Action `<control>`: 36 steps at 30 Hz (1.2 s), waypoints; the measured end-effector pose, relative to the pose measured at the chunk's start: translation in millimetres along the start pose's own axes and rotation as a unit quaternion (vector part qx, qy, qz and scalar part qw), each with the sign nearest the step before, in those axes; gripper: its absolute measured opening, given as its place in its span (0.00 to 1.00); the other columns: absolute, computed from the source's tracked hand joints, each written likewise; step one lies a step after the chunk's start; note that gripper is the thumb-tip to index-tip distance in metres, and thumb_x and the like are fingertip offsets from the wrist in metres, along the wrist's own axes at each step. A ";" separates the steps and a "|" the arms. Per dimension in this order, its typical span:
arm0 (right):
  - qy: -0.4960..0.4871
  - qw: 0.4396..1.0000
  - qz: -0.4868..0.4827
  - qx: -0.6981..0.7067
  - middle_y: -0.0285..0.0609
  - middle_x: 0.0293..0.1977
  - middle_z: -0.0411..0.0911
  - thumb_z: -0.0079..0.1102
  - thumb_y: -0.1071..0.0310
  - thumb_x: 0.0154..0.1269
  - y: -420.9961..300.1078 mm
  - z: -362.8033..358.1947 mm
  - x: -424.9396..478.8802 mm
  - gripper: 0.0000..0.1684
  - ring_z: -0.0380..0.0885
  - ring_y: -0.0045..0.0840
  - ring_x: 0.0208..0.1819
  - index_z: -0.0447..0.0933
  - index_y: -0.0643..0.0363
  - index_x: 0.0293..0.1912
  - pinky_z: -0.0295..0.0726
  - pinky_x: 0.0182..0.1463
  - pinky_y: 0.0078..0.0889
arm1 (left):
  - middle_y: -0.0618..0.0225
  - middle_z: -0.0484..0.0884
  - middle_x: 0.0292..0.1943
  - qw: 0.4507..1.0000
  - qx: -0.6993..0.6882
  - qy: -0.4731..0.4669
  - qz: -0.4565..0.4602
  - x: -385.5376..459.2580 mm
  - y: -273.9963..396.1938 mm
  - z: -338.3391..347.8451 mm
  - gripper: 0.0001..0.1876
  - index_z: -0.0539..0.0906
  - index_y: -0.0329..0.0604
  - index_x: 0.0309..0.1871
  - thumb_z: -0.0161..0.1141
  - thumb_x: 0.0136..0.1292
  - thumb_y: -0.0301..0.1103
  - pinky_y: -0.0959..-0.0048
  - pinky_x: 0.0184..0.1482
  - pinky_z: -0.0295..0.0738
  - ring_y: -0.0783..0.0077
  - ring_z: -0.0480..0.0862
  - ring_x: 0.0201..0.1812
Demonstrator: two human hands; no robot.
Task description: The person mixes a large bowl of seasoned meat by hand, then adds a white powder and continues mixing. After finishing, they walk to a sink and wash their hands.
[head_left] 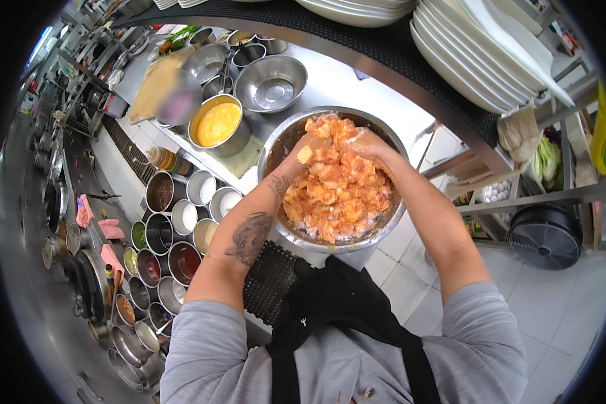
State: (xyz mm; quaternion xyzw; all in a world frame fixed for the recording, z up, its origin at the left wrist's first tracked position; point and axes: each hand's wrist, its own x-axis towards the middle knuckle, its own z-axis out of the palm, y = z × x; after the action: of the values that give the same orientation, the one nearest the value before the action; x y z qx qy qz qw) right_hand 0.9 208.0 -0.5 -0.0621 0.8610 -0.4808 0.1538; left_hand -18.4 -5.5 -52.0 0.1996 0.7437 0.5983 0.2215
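Observation:
A large stainless steel mixing bowl (333,248) stands before me, filled with orange-red coated raw meat pieces (341,197). White powder, possibly flour or starch, clings to the meat near the bowl's front rim. My left hand (310,142) is sunk into the far left of the heap, its fingers mostly covered by meat. Opposite it, my right hand (366,142) is smeared with white powder. Between them the two hands gather a mound of meat at the bowl's far side. Their fingertips are hidden.
Left of the bowl stands a steel pot of yellow liquid (219,123), with an empty steel bowl (271,83) behind. Several seasoning containers (184,217) crowd the lower left. Stacked white plates (464,55) sit on a raised shelf (384,65). A black fan (544,237) stands at right.

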 end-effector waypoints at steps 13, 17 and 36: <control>-0.083 0.936 0.049 -0.338 0.51 0.61 0.74 0.56 0.37 0.63 -79.2 9.3 -101.5 0.36 0.74 0.44 0.60 0.75 0.53 0.59 0.72 0.64 0.41 | 0.45 0.84 0.47 0.972 0.222 0.043 0.057 -72.6 65.1 25.9 0.23 0.77 0.37 0.59 0.57 0.64 0.40 0.58 0.52 0.77 0.46 0.84 0.49; -0.049 0.998 -0.017 -0.025 0.46 0.56 0.76 0.52 0.26 0.61 -44.8 -11.5 -92.8 0.50 0.72 0.33 0.59 0.61 0.48 0.72 0.78 0.55 0.35 | 0.42 0.80 0.55 0.975 0.213 0.067 -0.014 -107.8 156.0 59.8 0.28 0.66 0.39 0.70 0.50 0.70 0.39 0.61 0.61 0.73 0.48 0.79 0.59; -0.004 0.977 0.200 0.066 0.51 0.66 0.67 0.51 0.26 0.62 -39.5 -53.6 -105.4 0.51 0.69 0.35 0.64 0.63 0.54 0.70 0.71 0.65 0.37 | 0.46 0.82 0.54 0.912 0.389 0.082 -0.103 -96.9 155.2 27.8 0.35 0.72 0.40 0.66 0.60 0.63 0.56 0.60 0.56 0.76 0.49 0.82 0.55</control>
State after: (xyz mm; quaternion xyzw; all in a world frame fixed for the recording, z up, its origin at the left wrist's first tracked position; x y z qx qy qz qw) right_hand 81.6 257.3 80.9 0.1200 0.8219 -0.4953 0.2544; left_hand 82.0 -5.9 103.4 0.1427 0.9496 0.2496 0.1249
